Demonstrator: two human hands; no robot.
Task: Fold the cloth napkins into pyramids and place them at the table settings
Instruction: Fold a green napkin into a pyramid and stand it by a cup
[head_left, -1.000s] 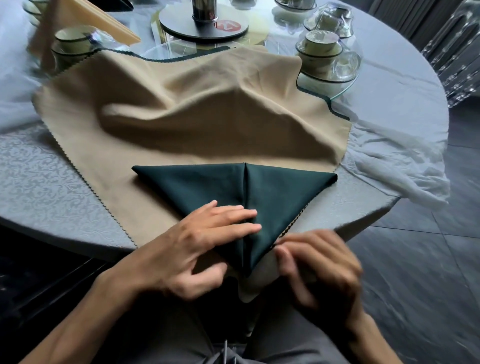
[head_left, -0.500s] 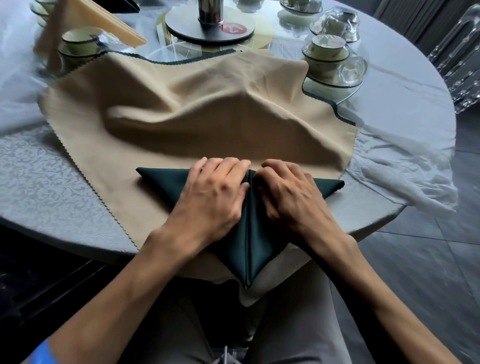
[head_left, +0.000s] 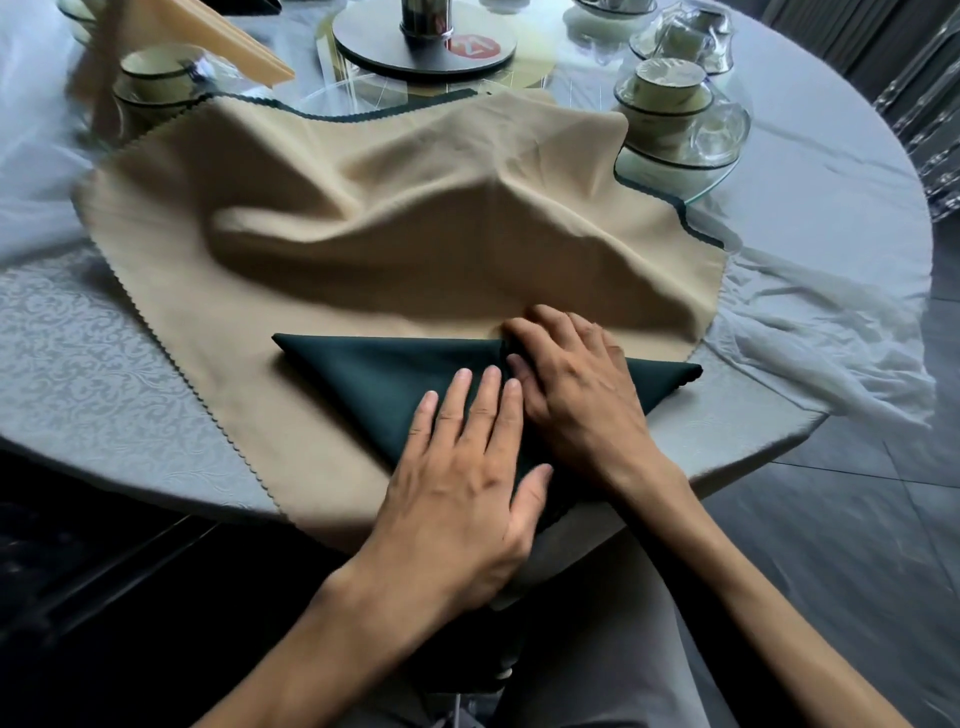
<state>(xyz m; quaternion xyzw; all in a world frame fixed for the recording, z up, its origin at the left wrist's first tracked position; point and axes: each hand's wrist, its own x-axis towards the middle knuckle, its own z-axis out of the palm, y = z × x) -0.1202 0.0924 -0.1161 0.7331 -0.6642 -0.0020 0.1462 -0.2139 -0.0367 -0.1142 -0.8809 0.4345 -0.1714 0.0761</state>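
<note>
A dark green napkin (head_left: 374, 379), folded into a downward-pointing triangle, lies on a rumpled tan cloth (head_left: 363, 228) at the near edge of the round table. My left hand (head_left: 462, 483) lies flat on the triangle's lower middle, fingers straight and pressing. My right hand (head_left: 576, 395) rests on the right half, its fingertips at the top of the centre crease. The triangle's lower tip is hidden under my left hand.
The table (head_left: 93, 364) carries a grey patterned cloth. Wrapped cup-and-bowl settings stand at the back right (head_left: 670, 104) and back left (head_left: 161, 73). A folded tan napkin (head_left: 228, 36) and a turntable post base (head_left: 426, 47) sit behind. A wrinkled plastic sheet (head_left: 810, 338) lies right.
My left hand slid down toward me along the napkin and flattened out. My right hand stayed near the top of the centre crease, shifting slightly right.
</note>
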